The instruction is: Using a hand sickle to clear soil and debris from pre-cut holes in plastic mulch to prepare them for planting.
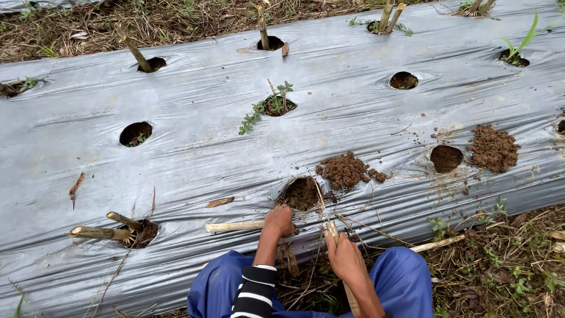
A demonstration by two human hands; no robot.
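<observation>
Hands at work on a raised bed wrapped in grey plastic mulch sheet (pixel 194 147), seen from above by the person's own head cam. Left hand (pixel 279 221) is clamped round the end of a pale cut stalk (pixel 235 226) lying flat along the sheet's near edge, just below a planting hole (pixel 301 193) w/ loose brown soil inside. Right hand (pixel 345 257) is closed on a thin stick (pixel 333 231) whose tip points up toward that same hole; the two hands sit near each other, not touching. Soil heap (pixel 345 171) rests on the plastic just right of the hole's rim. Further right, approx. toward the bed's right end, a second hole (pixel 445 158) has its own soil pile (pixel 493 148) beside it. Near the left end, a hole (pixel 140 232) holds two cut stalk stubs (pixel 97 232) leaning left. Mid-bed hole (pixel 276 106) carries a small green weed. Far edge: more holes w/ stubs sticking up, then dry grass. Person's blue trousers (pixel 403 282) and a black-and-white striped sleeve (pixel 256 291) fill the bottom of frame.
</observation>
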